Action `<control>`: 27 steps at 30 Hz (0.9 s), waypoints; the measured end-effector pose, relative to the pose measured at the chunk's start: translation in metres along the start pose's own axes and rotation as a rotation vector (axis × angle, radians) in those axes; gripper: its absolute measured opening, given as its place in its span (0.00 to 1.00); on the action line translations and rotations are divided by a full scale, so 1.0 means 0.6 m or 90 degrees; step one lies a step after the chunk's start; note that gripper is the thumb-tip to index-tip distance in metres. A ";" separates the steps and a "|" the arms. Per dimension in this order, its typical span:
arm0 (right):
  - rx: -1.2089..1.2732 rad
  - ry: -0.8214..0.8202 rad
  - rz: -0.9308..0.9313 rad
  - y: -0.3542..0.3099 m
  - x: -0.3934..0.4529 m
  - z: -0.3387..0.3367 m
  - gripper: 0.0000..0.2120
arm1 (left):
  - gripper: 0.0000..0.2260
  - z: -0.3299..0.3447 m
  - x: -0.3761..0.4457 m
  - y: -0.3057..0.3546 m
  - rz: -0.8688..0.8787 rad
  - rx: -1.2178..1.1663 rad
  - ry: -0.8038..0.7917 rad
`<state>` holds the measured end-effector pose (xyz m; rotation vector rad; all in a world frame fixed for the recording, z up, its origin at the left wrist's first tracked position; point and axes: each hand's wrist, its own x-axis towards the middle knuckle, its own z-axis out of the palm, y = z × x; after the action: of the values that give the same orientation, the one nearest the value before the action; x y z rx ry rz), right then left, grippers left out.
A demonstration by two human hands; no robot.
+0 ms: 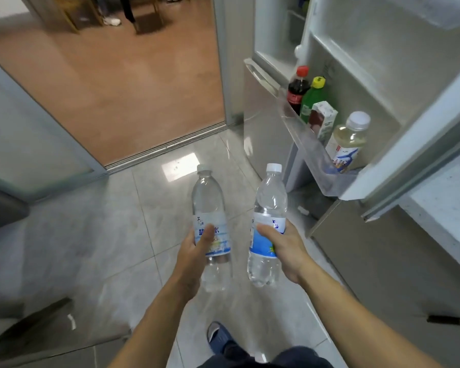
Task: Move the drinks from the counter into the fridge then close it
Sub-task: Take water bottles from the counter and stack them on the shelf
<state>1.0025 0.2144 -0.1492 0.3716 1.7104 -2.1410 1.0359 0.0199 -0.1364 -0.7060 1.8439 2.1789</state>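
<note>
I held a full bottle point(211, 208) in left hand point(194, 251), another point(268, 208) in right hand point(284, 248), fingers wrapped at labels, near fridge door shelf point(303, 144); likely heavyish, slick, squeezable

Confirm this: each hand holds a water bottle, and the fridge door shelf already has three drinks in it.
Not three. The head view shows four drinks in the door shelf. The rest holds: the left hand and right hand each hold a water bottle.
</note>
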 end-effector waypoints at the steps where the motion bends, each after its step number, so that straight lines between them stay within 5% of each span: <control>1: -0.005 0.003 -0.005 -0.001 0.012 0.025 0.13 | 0.27 -0.019 0.012 0.010 0.005 -0.007 0.007; 10: -0.022 0.023 -0.015 -0.015 0.118 0.159 0.13 | 0.26 -0.121 0.129 0.086 0.010 -0.042 0.001; 27: 0.029 0.102 -0.037 -0.185 0.511 0.266 0.18 | 0.16 -0.134 0.526 0.339 0.026 0.012 -0.051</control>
<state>0.6830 0.0421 -0.1469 0.5246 1.7810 -2.2479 0.6900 -0.1462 -0.1187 -0.5741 1.8519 2.1779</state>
